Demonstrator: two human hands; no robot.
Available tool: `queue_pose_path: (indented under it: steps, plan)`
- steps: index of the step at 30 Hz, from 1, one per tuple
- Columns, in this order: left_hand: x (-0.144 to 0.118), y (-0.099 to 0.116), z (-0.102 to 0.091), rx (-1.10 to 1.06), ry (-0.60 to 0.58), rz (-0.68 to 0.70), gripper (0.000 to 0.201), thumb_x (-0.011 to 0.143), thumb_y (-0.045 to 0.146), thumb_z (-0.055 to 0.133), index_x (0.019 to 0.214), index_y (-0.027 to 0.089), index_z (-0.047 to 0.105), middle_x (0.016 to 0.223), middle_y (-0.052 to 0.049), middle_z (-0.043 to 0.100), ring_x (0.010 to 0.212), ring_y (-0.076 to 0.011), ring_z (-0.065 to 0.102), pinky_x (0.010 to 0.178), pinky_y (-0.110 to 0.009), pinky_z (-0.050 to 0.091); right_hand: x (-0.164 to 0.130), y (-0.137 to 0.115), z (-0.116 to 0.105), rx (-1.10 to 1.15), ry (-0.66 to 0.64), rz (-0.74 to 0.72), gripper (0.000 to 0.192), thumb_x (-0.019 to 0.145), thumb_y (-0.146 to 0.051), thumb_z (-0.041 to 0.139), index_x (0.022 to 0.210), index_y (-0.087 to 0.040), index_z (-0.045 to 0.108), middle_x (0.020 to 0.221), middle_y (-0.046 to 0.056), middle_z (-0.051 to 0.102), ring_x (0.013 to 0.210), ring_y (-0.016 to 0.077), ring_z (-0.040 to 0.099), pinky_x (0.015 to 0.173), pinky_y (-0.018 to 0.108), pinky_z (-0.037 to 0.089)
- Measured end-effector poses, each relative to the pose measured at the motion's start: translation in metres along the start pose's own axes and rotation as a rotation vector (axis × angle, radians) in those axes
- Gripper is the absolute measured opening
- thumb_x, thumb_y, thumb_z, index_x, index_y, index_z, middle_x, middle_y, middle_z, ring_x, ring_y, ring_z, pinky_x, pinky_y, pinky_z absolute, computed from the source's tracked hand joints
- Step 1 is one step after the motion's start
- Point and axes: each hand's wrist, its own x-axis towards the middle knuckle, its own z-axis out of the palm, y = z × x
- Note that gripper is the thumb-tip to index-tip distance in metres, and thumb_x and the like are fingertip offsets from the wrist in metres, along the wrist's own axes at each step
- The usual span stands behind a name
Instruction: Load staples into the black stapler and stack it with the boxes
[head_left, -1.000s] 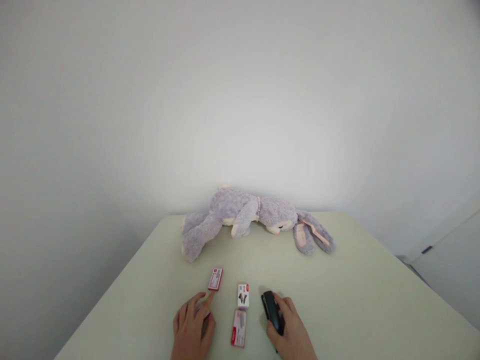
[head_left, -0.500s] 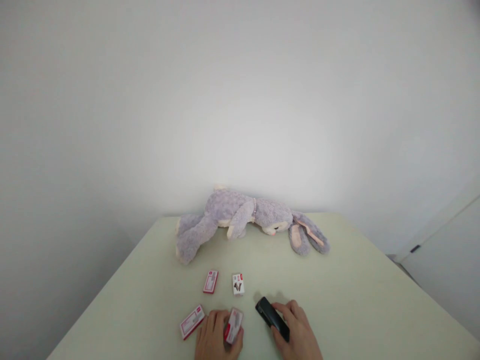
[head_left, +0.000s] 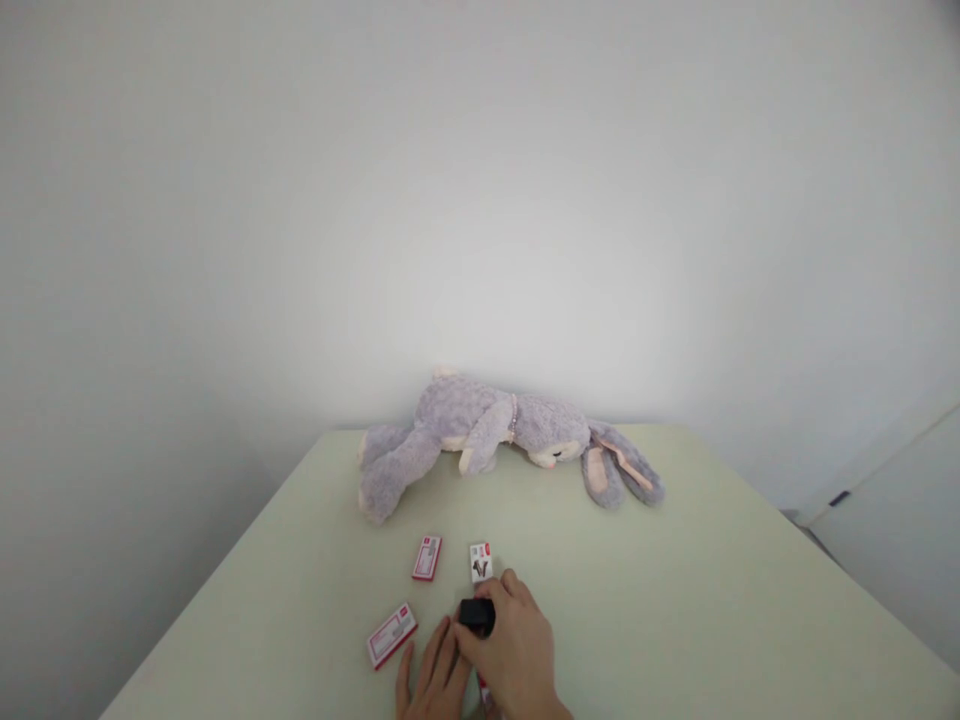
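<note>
White wall (head_left: 480, 200) backs greenish table (head_left: 675, 600), right hand (head_left: 521, 640) gripping stapler (head_left: 473, 614), left hand (head_left: 439, 682) unclear whether gripping.

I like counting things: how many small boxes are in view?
4, it seems: the farther left-side box, the nearer left-side box, the white picture box just beyond the right hand, and a mostly covered box showing red beside that hand. Others may be hidden.

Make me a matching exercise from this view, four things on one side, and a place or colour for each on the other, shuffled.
1. Plush rabbit
2. Black object
3. White box with a dark picture
4. Tabletop

A. Pale green
B. Just beyond the right hand
C. Lying in front of the wall
D. In the right hand's grip

Pairs: 1-C, 2-D, 3-B, 4-A
</note>
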Motion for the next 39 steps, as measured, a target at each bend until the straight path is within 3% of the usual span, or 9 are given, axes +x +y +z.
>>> queue_pose_path:
  steps: [4, 10, 16, 19, 23, 26, 30, 34, 39]
  plan:
    - [0.003, -0.002, -0.002, 0.056, 0.053, -0.021, 0.053, 0.081, 0.034, 0.063, 0.133, 0.031, 0.067, 0.146, -0.006, 0.06, 0.133, -0.0351, 0.056, 0.119, -0.061, 0.027, 0.007, 0.002, 0.003, 0.095, 0.063, 0.016, 0.005, 0.083, -0.029, 0.065, 0.083, -0.028, 0.07, 0.088, 0.0, 0.066, 0.085, 0.0209, 0.066, 0.076, 0.029, 0.049]
    - [0.0, -0.005, 0.007, 0.103, 0.134, 0.036, 0.049, 0.085, 0.045, 0.062, 0.132, 0.033, 0.067, 0.145, -0.006, 0.062, 0.132, -0.0344, 0.056, 0.121, -0.062, 0.022, 0.005, 0.013, -0.004, 0.094, 0.001, -0.007, 0.037, 0.078, -0.037, 0.077, 0.114, -0.034, 0.073, 0.103, 0.0, 0.067, 0.095, 0.0212, 0.066, 0.083, 0.028, 0.048]
    - [-0.004, -0.009, 0.014, 0.149, 0.152, 0.074, 0.047, 0.085, 0.026, 0.059, 0.131, 0.034, 0.068, 0.142, -0.003, 0.064, 0.132, -0.0339, 0.057, 0.121, -0.062, 0.023, 0.015, -0.008, 0.006, -0.049, -0.085, -0.051, 0.013, 0.068, -0.031, 0.081, 0.079, -0.028, 0.074, 0.093, 0.003, 0.067, 0.093, 0.0249, 0.062, 0.082, 0.034, 0.043]
    - [-0.004, -0.009, 0.014, 0.151, 0.163, 0.072, 0.051, 0.086, 0.023, 0.057, 0.135, 0.036, 0.065, 0.142, -0.002, 0.064, 0.133, -0.0337, 0.056, 0.121, -0.062, 0.024, 0.023, -0.007, 0.002, 0.13, -0.03, -0.058, 0.007, 0.069, -0.027, 0.074, 0.075, -0.025, 0.071, 0.085, 0.001, 0.064, 0.085, 0.0215, 0.06, 0.077, 0.031, 0.041]
    - [-0.001, -0.009, 0.01, 0.116, 0.158, 0.068, 0.059, 0.088, 0.028, 0.058, 0.145, 0.041, 0.052, 0.149, -0.001, 0.057, 0.135, -0.0348, 0.054, 0.12, -0.062, 0.026, 0.029, 0.022, -0.018, 0.544, 0.026, 0.032, 0.015, 0.079, -0.036, 0.066, 0.08, -0.022, 0.07, 0.076, -0.002, 0.056, 0.07, 0.016, 0.053, 0.065, 0.026, 0.04]
    - [0.0, -0.008, 0.006, 0.077, 0.13, 0.059, 0.061, 0.087, 0.029, 0.06, 0.146, 0.042, 0.051, 0.151, -0.002, 0.055, 0.136, -0.037, 0.054, 0.119, -0.065, 0.027, 0.024, 0.061, -0.032, 0.627, 0.039, 0.097, 0.041, 0.086, -0.056, 0.058, 0.094, -0.018, 0.072, 0.076, 0.0, 0.057, 0.066, 0.0161, 0.052, 0.058, 0.026, 0.042]
    - [0.001, -0.007, 0.004, 0.025, 0.091, 0.042, 0.059, 0.087, 0.04, 0.063, 0.145, 0.044, 0.052, 0.153, -0.002, 0.053, 0.138, -0.039, 0.051, 0.12, -0.066, 0.024, 0.008, 0.117, -0.04, 0.778, 0.08, 0.369, 0.069, 0.084, -0.073, 0.054, 0.117, -0.014, 0.068, 0.06, -0.005, 0.049, 0.049, 0.0143, 0.044, 0.046, 0.026, 0.037]
    - [-0.001, -0.012, 0.004, 0.013, 0.089, 0.08, 0.061, 0.08, 0.059, 0.071, 0.138, 0.044, 0.06, 0.153, -0.007, 0.053, 0.14, -0.0411, 0.048, 0.119, -0.069, 0.021, -0.009, 0.144, -0.047, 0.801, 0.052, 0.51, 0.083, 0.075, -0.081, 0.06, 0.128, -0.017, 0.059, 0.065, -0.005, 0.055, 0.047, 0.0146, 0.048, 0.04, 0.025, 0.034]
    - [-0.003, -0.021, 0.006, -0.04, 0.132, 0.139, 0.049, 0.065, 0.067, 0.081, 0.105, 0.04, 0.077, 0.155, -0.008, 0.05, 0.147, -0.0397, 0.039, 0.116, -0.067, 0.028, -0.031, 0.142, -0.043, 0.645, -0.133, 0.513, 0.074, 0.077, -0.088, 0.048, 0.096, -0.019, 0.065, 0.052, -0.007, 0.045, 0.044, 0.0118, 0.04, 0.041, 0.024, 0.028]
